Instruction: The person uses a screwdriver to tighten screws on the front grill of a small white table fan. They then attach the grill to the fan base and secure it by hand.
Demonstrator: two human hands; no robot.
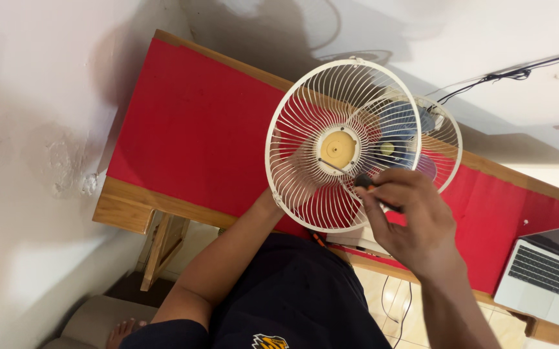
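Right hand: the right hand [412,220] was nearest to me, fingers curled shut around a dark tool with an orange band [368,186] — its tip poked through the wires toward the middle of the grille.
Left hand: the left hand [290,169] sat behind the grille's left half, seen only through the wires; it seemed to steady the grille from the back, but I could not tell whether its fingers were closed on it.
Front grille: the round cream wire grille [305,110] was held upright above the near edge of the tabletop, with a yellow round cap [338,148] at its centre.
Fan body: just behind it, to the right, stood the rest of the fan — a second cream grille [446,139] with blue blades [401,119] showing through.
Tabletop: a wooden tabletop [124,205] under a red cover [195,123].
Laptop: a silver laptop [544,273] lay open at the right end, well apart from the fan.
Wall: black cables [505,75] ran along the pale wall beyond.
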